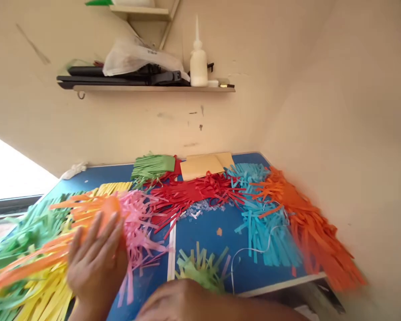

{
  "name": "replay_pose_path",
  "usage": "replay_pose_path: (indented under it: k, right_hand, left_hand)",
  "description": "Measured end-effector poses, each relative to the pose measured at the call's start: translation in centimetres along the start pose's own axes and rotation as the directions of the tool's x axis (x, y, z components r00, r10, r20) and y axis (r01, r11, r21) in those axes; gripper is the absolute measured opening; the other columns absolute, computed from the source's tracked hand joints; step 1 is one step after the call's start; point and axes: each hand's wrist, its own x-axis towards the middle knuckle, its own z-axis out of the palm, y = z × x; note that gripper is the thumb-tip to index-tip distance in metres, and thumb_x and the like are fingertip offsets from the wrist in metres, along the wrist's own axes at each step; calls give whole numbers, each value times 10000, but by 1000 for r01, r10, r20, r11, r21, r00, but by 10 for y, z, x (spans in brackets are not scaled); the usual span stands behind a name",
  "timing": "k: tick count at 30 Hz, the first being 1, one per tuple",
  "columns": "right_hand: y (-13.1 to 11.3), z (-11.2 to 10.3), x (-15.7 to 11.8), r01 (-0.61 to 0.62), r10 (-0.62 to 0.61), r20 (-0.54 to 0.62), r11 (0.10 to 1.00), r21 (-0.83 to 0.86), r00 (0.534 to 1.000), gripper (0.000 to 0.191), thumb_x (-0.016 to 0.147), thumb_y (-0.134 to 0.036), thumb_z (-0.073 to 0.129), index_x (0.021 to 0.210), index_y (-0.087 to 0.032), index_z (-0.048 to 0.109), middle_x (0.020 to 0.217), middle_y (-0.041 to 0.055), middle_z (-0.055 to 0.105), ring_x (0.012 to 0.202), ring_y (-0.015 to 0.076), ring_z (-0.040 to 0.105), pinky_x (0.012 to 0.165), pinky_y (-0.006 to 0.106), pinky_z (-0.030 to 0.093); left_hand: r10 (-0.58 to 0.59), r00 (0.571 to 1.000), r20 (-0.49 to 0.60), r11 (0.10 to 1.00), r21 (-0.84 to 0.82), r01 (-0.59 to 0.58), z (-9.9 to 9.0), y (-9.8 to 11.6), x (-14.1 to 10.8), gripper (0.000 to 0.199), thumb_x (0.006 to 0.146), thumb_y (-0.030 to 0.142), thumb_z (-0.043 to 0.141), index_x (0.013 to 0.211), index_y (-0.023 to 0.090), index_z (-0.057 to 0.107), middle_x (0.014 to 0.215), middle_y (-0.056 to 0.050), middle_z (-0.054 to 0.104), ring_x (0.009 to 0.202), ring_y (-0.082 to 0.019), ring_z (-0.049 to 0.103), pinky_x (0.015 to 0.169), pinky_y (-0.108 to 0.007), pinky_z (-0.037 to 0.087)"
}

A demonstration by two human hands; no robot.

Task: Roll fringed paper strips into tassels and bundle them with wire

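Note:
My left hand [98, 263] lies over a bunch of orange fringed paper [110, 207] at the left, its fingers stretched out across it. Beneath and around that bunch spread yellow fringed paper [50, 294], green fringed paper [36, 232] and pink fringed paper [140, 218]. My right hand [175, 301] is low in the middle at the frame's bottom edge, back of the hand up. Its fingers are blurred and partly cut off, so what they hold does not show. Just beyond it is a light green fringed paper bunch [203, 269].
On the blue table [200, 236] lie red fringe [194, 189], blue fringe [267, 232], dark orange fringe [307, 218] hanging over the right edge, yellow sheets [202, 166] and a white string [233, 267]. Above, a wall shelf [153, 89] holds a white nozzle bottle [198, 67].

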Motion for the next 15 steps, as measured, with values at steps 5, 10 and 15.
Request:
replay_pose_path:
  k: [5, 10, 15]
  right_hand:
    - [1, 25, 33, -315, 333, 43, 920, -232, 942, 342, 759, -239, 612, 1095, -173, 626, 954, 101, 748, 831, 288, 717, 671, 326, 546]
    - [17, 5, 28, -468, 479, -166, 878, 104, 862, 282, 784, -220, 597, 1063, -200, 557, 814, 20, 724, 701, 201, 690, 569, 240, 476]
    - [34, 9, 9, -301, 440, -620, 898, 321, 650, 320, 829, -263, 593, 1132, -211, 503, 987, 61, 671, 837, 185, 652, 736, 284, 518]
  left_hand:
    - [224, 974, 42, 957, 181, -228, 16, 29, 4, 446, 826, 63, 562, 1248, 201, 612, 1157, -120, 729, 1065, -270, 693, 1108, -497, 391]
    - [169, 985, -27, 960, 230, -158, 28, 32, -9, 385, 794, 80, 567, 1127, 249, 659, 1099, -81, 754, 1033, -268, 703, 959, -429, 472]
    - [145, 987, 63, 965, 210, -155, 40, 36, -25, 386, 825, 151, 550, 1192, 237, 632, 1133, -91, 743, 1057, -285, 687, 985, -452, 428]
